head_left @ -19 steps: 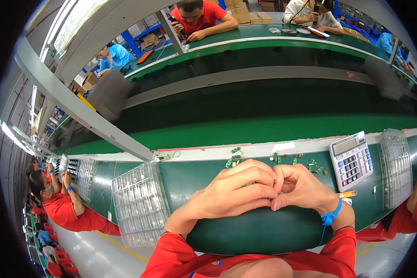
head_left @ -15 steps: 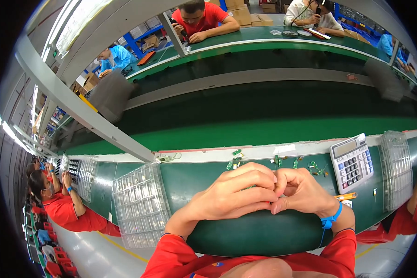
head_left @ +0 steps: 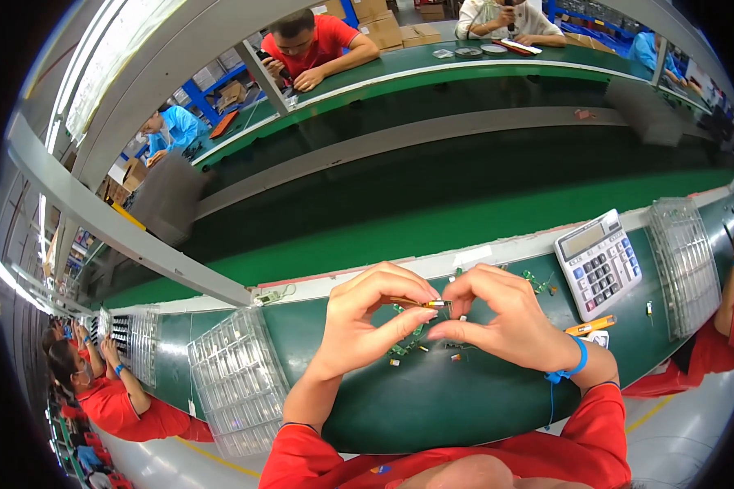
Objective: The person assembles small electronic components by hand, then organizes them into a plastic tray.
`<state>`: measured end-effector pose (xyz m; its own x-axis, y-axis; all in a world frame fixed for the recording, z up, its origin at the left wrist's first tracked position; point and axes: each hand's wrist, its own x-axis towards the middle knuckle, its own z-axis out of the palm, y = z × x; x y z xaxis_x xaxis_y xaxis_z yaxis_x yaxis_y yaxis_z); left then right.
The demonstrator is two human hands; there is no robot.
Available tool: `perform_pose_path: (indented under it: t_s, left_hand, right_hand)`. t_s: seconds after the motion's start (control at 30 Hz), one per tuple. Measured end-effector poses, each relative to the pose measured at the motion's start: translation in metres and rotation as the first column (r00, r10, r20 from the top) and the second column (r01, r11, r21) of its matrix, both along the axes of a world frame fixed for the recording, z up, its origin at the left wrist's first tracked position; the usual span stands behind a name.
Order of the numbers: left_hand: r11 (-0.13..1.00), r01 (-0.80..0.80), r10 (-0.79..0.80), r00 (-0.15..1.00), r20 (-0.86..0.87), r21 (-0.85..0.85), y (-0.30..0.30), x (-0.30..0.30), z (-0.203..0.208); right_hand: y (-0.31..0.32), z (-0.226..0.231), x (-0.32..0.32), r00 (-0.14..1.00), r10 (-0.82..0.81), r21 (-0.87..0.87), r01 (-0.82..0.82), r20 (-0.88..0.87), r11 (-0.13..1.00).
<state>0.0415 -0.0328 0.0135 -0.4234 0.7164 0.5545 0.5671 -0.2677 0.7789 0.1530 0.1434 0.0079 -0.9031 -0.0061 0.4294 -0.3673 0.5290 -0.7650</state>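
Note:
Above the green bench top, my left hand (head_left: pixel 371 318) pinches a small electronic part (head_left: pixel 438 304) between thumb and fingertips. The part looks slim, with a pale end and a dark edge; its finer detail is too small to tell. Facing it, my right hand (head_left: pixel 506 322) has its fingers curved and its thumb apart from them, close to the part's free end. I cannot tell whether a fingertip touches it. Beneath both hands lie several small green circuit boards (head_left: pixel 396 352) with little pale and orange pieces. More green circuit boards (head_left: pixel 535 281) lie beyond my right hand.
A clear compartmented tray (head_left: pixel 238 379) stands left, another clear tray (head_left: pixel 683 269) right. A calculator (head_left: pixel 599 265) and an orange-handled tool (head_left: pixel 590 326) lie right of my hands. A grey metal post (head_left: pixel 130 220) slants at the left. Co-workers sit along both sides and across.
My hands have moved apart, so the small part between them now shows. The right hand's fingers have opened. The whole view has shifted and tilted slightly.

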Motion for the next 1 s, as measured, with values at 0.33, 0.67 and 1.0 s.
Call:
perform_pose_path:
  t_s: [0.33,0.67,1.0]
  left_hand:
    - [0.993,0.056,0.012,0.826,0.563,-0.104,0.009,0.003,-0.004]
    - [0.973,0.152,-0.041,0.854,0.519,-0.173,0.001,0.003,-0.009]
    - [0.96,0.224,-0.103,0.84,0.533,-0.168,0.003,0.0,-0.009]
  right_hand:
    - [-0.001,-0.004,-0.003,0.89,-0.205,0.091,0.262,-0.406,0.961]
    - [-0.005,-0.002,-0.003,0.895,-0.204,0.047,0.242,-0.396,0.969]
    - [0.002,-0.003,-0.001,0.919,-0.117,0.08,0.158,-0.377,0.984]
